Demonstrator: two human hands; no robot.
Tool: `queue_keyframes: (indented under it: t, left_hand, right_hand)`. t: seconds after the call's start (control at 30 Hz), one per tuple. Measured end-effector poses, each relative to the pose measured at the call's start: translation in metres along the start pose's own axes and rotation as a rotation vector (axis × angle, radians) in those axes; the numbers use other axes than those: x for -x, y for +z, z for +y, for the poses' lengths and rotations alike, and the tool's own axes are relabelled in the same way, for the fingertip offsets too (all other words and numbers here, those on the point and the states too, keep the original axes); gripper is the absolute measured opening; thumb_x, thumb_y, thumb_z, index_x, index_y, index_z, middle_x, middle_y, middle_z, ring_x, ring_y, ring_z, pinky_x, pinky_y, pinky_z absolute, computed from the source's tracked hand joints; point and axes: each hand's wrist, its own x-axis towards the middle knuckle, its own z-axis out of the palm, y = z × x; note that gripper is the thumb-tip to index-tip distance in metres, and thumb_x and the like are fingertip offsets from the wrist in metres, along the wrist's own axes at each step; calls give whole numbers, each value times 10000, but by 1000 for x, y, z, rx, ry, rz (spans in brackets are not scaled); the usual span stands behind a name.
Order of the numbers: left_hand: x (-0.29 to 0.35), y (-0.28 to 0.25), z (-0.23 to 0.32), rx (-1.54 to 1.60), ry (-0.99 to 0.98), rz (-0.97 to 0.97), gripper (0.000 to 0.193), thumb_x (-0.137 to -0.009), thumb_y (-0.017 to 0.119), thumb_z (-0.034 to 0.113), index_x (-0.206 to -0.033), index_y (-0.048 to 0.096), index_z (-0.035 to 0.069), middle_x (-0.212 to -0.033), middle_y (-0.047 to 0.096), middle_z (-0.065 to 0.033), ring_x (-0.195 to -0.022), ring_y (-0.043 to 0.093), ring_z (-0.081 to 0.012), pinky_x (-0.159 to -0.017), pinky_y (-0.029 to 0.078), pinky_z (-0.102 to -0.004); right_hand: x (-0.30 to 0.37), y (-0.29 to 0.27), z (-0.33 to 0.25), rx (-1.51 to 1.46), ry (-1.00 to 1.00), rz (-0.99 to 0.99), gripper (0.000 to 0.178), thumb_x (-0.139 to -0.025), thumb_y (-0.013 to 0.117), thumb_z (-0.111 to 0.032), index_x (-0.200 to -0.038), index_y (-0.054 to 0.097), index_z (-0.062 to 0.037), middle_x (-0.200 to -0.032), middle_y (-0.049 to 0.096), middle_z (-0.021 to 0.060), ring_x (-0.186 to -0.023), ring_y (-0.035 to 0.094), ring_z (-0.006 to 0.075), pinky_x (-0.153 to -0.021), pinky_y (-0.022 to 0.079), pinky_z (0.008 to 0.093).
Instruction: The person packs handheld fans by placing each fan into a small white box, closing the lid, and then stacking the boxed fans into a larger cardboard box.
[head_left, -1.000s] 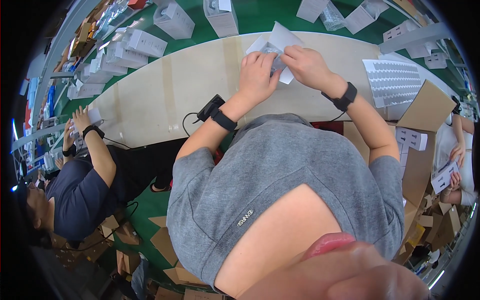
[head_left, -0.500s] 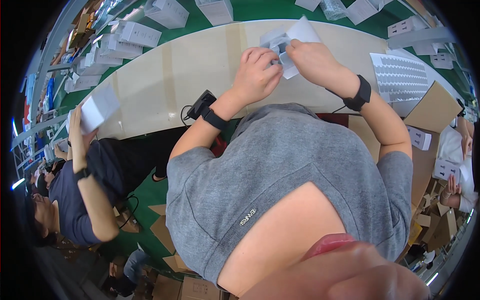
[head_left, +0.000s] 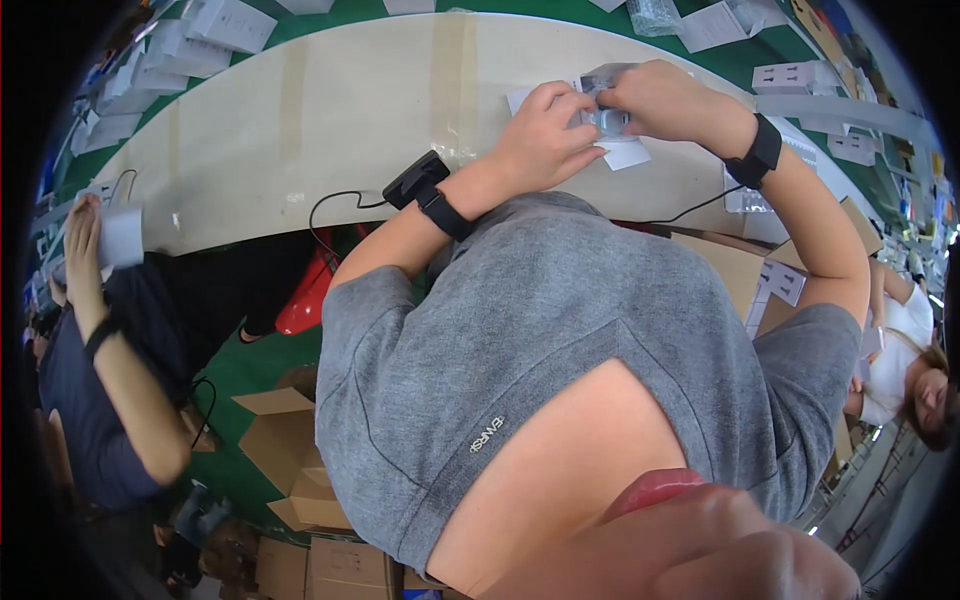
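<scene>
Near the far edge of the pale table (head_left: 370,110), both my hands are at a small white box (head_left: 628,154) with its flaps spread. Its opening shows something greyish and shiny, too small to make out. My left hand (head_left: 545,140) is closed around the box's left side, the thumb along the near side. From the right, my right hand (head_left: 655,100) reaches over the opening with bent fingers pressed together. Its fingertips are down at the greyish contents, and what they grip is hidden. A black strap with a black device (head_left: 415,180) is on my left wrist.
At the left, a co-worker holds a white box (head_left: 122,237). White boxes (head_left: 230,25) line the far side. A cable (head_left: 340,197) crosses the table. An open brown carton (head_left: 285,440) and a red stool (head_left: 305,300) stand lower left. Packed boxes (head_left: 782,282) sit beside my right arm.
My hands and the white box have shifted slightly right in the view. My right fingers have moved onto the box's opening. The co-worker's box at the left is lower and farther left.
</scene>
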Motion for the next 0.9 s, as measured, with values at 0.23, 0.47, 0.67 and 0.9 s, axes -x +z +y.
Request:
queue_keyframes:
  t: [0.23,0.47,0.67,0.9]
  left_hand:
    - [6,-6,1,175,-6,-63,338,-609,718,278,-860,589,93,-1091,484,-87,-996,423,-302,-839,417,-373]
    - [11,1,-9,146,-7,-24,515,-581,756,254,-1021,536,104,-1147,446,-98,-1061,408,-324,-871,406,-393]
    - [-14,5,-41,124,-193,171,708,-522,795,263,-1116,470,59,-1134,467,-149,-1055,452,-335,-876,408,-407]
    - [-35,-45,-102,275,-745,237,785,-508,820,353,-1068,431,-35,-1012,564,-174,-931,560,-256,-810,437,-337]
  right_hand:
    - [12,-13,-19,-50,40,-59,375,-637,685,-174,-973,557,-65,-747,563,112,-757,569,293,-622,440,387]
    - [18,7,-14,-54,43,107,416,-650,678,-188,-1022,536,-67,-749,536,103,-747,558,288,-619,443,371]
    - [17,-2,-20,-46,83,288,363,-685,657,-126,-1028,554,-63,-802,556,111,-754,562,291,-639,461,342]
    - [81,-27,-26,81,367,1138,185,-794,566,-22,-976,591,-2,-935,615,115,-827,601,194,-692,475,268]
